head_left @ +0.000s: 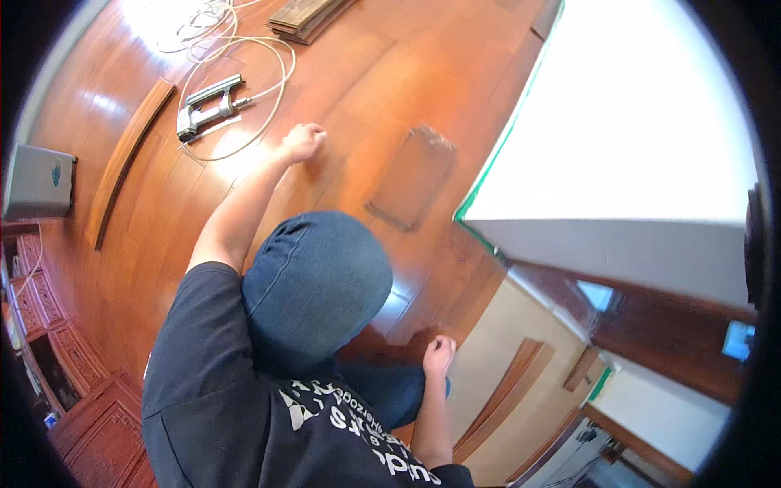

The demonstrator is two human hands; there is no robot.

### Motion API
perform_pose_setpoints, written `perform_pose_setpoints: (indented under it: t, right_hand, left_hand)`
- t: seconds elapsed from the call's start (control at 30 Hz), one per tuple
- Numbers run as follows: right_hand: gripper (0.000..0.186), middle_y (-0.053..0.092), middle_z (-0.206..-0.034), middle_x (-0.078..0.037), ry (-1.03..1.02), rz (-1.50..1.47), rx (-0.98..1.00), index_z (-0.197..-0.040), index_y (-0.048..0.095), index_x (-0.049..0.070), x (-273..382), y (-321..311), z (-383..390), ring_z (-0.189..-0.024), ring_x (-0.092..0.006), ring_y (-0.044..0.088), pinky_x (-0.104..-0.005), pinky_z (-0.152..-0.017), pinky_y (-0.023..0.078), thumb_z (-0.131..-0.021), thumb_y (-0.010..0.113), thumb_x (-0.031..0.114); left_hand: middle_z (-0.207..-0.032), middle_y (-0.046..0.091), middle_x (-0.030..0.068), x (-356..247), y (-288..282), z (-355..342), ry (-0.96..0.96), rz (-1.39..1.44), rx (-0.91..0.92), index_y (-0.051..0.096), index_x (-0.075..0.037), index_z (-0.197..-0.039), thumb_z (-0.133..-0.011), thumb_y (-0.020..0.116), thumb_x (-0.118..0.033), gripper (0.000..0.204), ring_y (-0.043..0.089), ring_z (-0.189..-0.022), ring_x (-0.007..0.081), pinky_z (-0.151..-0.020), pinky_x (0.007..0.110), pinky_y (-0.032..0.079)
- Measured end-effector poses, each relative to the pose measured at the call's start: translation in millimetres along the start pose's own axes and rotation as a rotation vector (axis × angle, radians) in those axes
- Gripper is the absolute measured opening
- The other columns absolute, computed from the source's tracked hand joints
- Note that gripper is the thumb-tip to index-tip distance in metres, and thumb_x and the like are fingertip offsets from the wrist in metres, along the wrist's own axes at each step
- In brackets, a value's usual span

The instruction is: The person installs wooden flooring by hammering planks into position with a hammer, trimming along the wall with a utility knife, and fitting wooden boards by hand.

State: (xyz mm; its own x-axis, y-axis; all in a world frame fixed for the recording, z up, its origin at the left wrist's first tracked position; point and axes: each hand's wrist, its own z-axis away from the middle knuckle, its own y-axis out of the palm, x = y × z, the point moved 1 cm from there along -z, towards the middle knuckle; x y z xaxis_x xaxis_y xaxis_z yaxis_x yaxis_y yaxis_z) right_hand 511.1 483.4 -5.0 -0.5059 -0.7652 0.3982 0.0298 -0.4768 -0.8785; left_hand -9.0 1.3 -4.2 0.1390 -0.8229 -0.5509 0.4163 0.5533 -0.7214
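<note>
My left hand (303, 142) is held out over the reddish wooden floor, fingers curled; whether they hold anything is hidden. It is nearest a rectangular brown patch with frayed edges (411, 177) and a pneumatic nail gun (195, 114) lying inside loops of cream hose (281, 85). My right hand (439, 355) is low beside my bent leg in blue denim (313, 293), fingers pinched near the edge where the wood flooring meets a pale bare area (480, 342); what they hold, if anything, is too small to make out.
A white wall (618, 114) edged with green tape rises at right. Stacked planks (305, 20) lie at top. A long wooden strip (130, 163), a grey metal case (37, 183) and red carved wood panels (93, 415) are left. More strips (508, 382) lie lower right.
</note>
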Motion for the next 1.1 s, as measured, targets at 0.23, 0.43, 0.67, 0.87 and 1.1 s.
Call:
perform_pose_setpoints:
  t: [0.23,0.43,0.67,0.87,1.1]
  right_hand:
    - [0.023,0.063,-0.126,-0.02,-0.267,-0.033,-0.012,-0.113,0.068,0.002,183.3,-16.4,-82.6,-0.12,-0.04,0.059,-0.0491,-0.105,0.047,-0.091,0.065,0.006]
    - [0.034,0.058,-0.137,-0.023,-0.583,-0.095,-0.06,-0.126,0.064,0.002,418.7,7.0,-291.1,-0.129,-0.0404,0.055,-0.0477,-0.11,0.044,-0.093,0.068,0.011]
    - [0.056,0.039,-0.158,-0.027,-0.61,0.156,-0.052,-0.144,0.052,0.001,548.5,85.1,-482.2,-0.143,-0.0465,0.039,-0.0552,-0.119,0.033,-0.098,0.066,0.03]
    - [0.065,0.033,-0.161,-0.03,-0.595,0.286,-0.153,-0.151,0.044,-0.001,555.5,147.7,-492.4,-0.146,-0.0497,0.032,-0.0654,-0.119,0.026,-0.098,0.064,0.031]
    - [0.085,0.021,-0.165,-0.034,-0.495,0.376,0.114,-0.158,0.031,-0.004,568.7,124.9,-493.3,-0.151,-0.0533,0.021,-0.0646,-0.122,0.02,-0.095,0.067,0.041]
  left_hand:
    - [-0.16,0.042,0.0158,-6.0,-43.7,-115.8,0.089,-0.137,-0.146,0.053,-0.014,-0.148,-0.099,0.058,-0.052,0.062,0.033,-0.152,0.0337,-0.124,0.053,0.026]
    - [-0.162,0.04,0.0137,15.2,-78.1,-239.2,-0.033,-0.188,-0.538,0.055,-0.015,-0.146,-0.098,0.063,-0.041,0.055,0.031,-0.152,0.0368,-0.123,0.056,0.025]
    - [-0.143,0.052,0.0127,13.5,-86.5,-272.9,0.09,-0.224,-0.874,0.061,-0.016,-0.137,-0.094,0.065,-0.029,0.045,0.041,-0.141,0.0425,-0.12,0.059,0.029]
    - [-0.148,0.051,0.0107,11.5,-98.0,-269.2,0.047,-0.224,-0.785,0.063,-0.017,-0.136,-0.091,0.064,-0.022,0.046,0.041,-0.141,0.0439,-0.12,0.059,0.03]
    - [-0.152,0.049,0.0096,4.8,-99.9,-272.2,-0.047,-0.229,-0.631,0.06,-0.019,-0.14,-0.091,0.062,-0.025,0.049,0.037,-0.144,0.0447,-0.122,0.06,0.024]
